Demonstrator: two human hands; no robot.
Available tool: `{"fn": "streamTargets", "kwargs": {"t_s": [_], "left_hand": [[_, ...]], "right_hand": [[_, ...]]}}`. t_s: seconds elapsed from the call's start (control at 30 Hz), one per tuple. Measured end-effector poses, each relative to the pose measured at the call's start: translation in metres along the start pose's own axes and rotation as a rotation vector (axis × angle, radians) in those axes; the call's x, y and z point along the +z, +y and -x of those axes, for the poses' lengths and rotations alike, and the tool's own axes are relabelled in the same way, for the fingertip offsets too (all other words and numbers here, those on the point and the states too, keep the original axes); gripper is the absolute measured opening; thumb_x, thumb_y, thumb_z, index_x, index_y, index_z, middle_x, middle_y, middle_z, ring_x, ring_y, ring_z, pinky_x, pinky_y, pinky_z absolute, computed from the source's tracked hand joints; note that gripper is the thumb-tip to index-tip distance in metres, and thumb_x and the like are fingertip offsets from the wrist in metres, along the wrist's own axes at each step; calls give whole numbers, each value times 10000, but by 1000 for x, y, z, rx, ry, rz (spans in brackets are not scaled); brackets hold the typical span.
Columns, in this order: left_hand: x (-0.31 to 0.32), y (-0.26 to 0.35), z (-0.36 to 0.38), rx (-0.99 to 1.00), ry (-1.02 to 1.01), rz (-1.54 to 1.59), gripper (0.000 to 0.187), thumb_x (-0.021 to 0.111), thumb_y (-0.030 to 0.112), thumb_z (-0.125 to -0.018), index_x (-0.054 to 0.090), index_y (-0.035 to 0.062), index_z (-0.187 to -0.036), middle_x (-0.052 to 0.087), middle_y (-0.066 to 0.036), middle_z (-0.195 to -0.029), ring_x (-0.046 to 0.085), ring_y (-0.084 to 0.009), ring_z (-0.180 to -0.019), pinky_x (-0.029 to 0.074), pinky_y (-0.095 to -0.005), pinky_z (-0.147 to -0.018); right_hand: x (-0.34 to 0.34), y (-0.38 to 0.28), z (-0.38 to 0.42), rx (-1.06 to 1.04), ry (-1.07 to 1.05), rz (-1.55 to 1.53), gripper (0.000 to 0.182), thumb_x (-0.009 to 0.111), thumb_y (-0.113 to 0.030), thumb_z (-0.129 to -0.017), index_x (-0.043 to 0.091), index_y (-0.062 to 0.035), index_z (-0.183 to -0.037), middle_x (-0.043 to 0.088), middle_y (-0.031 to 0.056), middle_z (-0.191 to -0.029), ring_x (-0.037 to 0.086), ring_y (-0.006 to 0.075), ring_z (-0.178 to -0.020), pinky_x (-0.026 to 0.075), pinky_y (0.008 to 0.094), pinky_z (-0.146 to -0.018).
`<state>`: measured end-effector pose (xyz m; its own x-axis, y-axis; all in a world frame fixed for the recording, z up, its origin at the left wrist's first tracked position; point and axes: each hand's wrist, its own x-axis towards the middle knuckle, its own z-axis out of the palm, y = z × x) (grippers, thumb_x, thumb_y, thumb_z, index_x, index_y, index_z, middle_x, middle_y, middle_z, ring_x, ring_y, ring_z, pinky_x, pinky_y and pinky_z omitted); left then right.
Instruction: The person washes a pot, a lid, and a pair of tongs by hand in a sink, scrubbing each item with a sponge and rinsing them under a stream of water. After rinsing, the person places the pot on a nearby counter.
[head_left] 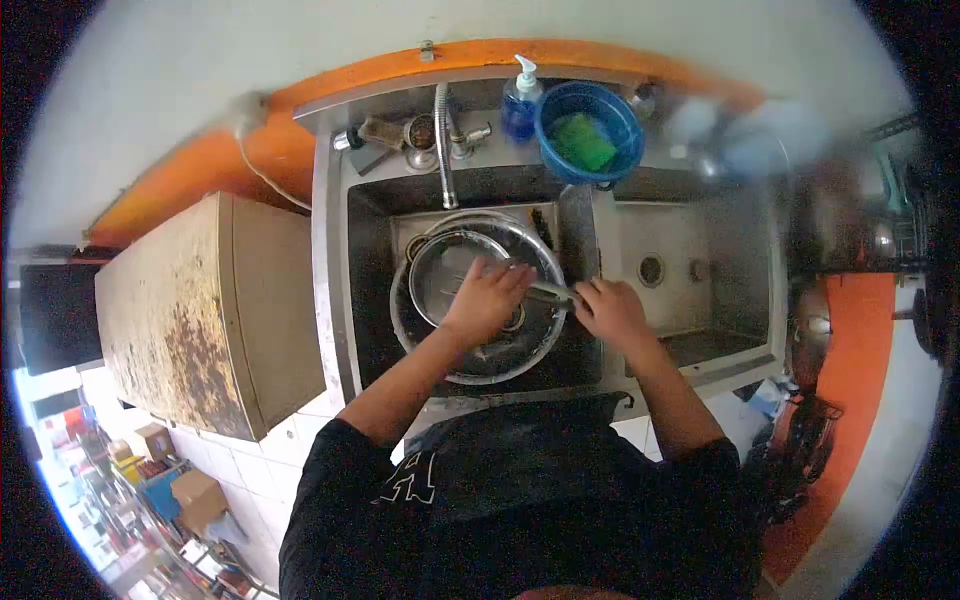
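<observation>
Over the left sink basin, a large round metal bowl [487, 378] holds a smaller round metal dish [437, 275]. My left hand [490, 295] is over the bowl, its fingers together near the inner end of a pale, narrow utensil [547, 293]; whether they grip it is hidden. My right hand [608, 310] is at the bowl's right rim, its fingers closed on the outer end of that utensil. The curved metal faucet [445, 150] hangs over the basin, above the bowl.
Behind the basins stand a blue soap bottle [520, 108] and a blue basin [557, 150] with a green sponge [582, 143]. The right sink basin [680, 240] has a drain. A worn cabinet [280, 300] is at the left.
</observation>
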<state>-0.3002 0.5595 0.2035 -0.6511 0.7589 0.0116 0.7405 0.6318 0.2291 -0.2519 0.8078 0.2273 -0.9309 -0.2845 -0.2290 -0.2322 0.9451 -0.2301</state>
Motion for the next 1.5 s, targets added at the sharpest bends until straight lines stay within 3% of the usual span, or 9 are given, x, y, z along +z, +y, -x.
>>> {"fn": "streamTargets", "kwargs": {"t_s": [0.13,0.27,0.47,0.67,0.83,0.93,1.13,1.33,1.5], "left_hand": [[-13,22,8,73,95,52,571,576,266,-836,433,161,-1379,391,-92,-1438,276,-265,-1388,134,-624,-1102],[-10,25,19,82,107,36,582,593,285,-834,425,199,-1385,330,-89,-1471,238,-295,-1399,106,-644,-1097],[14,-7,47,-119,62,29,598,634,309,-808,441,208,-1365,317,-107,-1467,205,-343,-1399,119,-634,-1097],[77,-71,72,-614,-50,100,495,662,330,-790,553,126,-1228,377,-161,-1405,288,-361,-1337,156,-605,-1093],[77,-72,85,-495,-140,133,437,603,365,-844,570,149,-1221,441,-126,-1360,305,-363,-1324,158,-613,-1087],[92,-64,91,-414,-146,183,406,563,385,-873,580,171,-1216,468,-98,-1339,322,-355,-1316,149,-627,-1082],[105,-56,97,-375,-97,115,377,545,380,-889,588,184,-1208,474,-86,-1326,320,-338,-1325,129,-639,-1084],[104,-53,98,-347,-186,92,388,533,377,-898,567,189,-1235,471,-85,-1325,312,-340,-1334,120,-639,-1089],[108,-47,97,-348,-202,72,394,525,374,-899,557,197,-1249,469,-92,-1336,320,-345,-1331,114,-638,-1093]], "right_hand": [[38,35,53,60,96,-31,227,569,-218,-855,594,-70,-1025,602,138,-873,604,365,-757,482,455,-659],[68,67,95,252,248,-189,222,477,-204,-928,582,-50,-1049,613,185,-954,594,397,-874,471,469,-767],[104,87,116,416,326,-308,283,419,-221,-969,574,-8,-1073,612,221,-1039,578,409,-968,455,457,-841],[78,55,97,499,199,-296,310,418,-239,-974,557,-21,-1146,608,210,-1074,578,402,-983,455,454,-854],[85,60,96,436,242,-317,365,471,-283,-959,522,-18,-1205,597,219,-1090,580,381,-1005,452,443,-874],[93,55,97,574,128,-418,471,533,-363,-926,492,-11,-1235,572,228,-1126,571,368,-1031,443,442,-894],[102,52,96,499,291,-326,566,620,-382,-867,451,-22,-1270,518,218,-1173,543,358,-1042,446,446,-867],[71,48,82,562,160,-347,556,673,-227,-814,439,-33,-1280,517,197,-1102,552,337,-981,454,426,-868],[43,56,68,428,266,-581,712,666,-84,-763,343,-40,-1395,484,226,-1252,533,358,-1102,428,419,-954]]}}
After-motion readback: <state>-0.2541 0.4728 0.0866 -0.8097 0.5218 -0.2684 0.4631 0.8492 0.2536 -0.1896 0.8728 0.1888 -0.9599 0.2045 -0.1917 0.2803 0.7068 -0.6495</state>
